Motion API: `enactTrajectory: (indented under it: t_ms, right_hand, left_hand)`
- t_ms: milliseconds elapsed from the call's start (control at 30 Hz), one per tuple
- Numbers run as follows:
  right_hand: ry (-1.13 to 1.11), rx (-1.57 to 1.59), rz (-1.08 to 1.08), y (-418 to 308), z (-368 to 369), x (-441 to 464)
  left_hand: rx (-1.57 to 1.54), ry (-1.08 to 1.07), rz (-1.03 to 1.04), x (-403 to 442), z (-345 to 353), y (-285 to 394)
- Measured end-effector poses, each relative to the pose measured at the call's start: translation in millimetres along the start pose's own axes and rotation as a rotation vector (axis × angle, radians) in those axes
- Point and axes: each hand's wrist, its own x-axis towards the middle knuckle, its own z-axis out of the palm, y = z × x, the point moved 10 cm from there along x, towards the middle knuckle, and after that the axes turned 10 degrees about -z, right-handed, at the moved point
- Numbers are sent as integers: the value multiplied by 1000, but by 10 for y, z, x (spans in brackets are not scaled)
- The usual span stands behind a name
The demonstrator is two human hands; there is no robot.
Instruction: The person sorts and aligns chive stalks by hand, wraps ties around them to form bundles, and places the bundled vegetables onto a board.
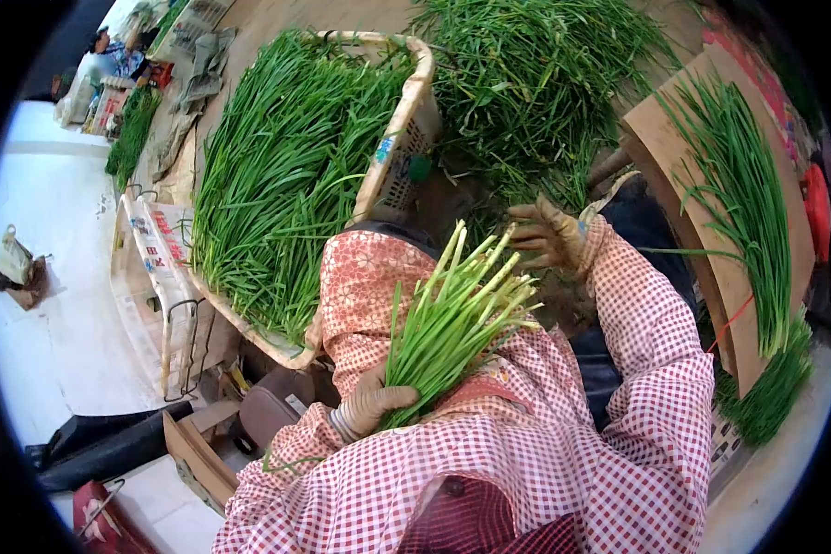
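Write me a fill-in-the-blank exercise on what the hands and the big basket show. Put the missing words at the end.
1. The left hand holds a bunch of green stalks, while the right hand holds ____.
2. The number of hands wearing gloves is ____.
3. The pale ends of the bunch point away from the ____ hand.
4. The leaves in the big basket are coloured ____.

Missing words: nothing; two; left; green.
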Motion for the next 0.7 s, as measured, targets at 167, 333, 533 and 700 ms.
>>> enactTrajectory:
  t_ms: [167, 333, 533, 700]
  right_hand:
    - [-215, -64, -237, -363, 874, -96]
    - [210, -251, -430, -754, 298, 30]
    - [242, -272, -601, -1153, -271, -373]
    - [-240, -523, -506, -739, 891, -598]
  left_hand:
    - [34, 11, -56, 81, 219, 67]
    - [46, 35, -6, 60, 219, 46]
    - [-141, 63, -104, 32, -132, -194]
    - [-131, 38, -58, 85, -125, -205]
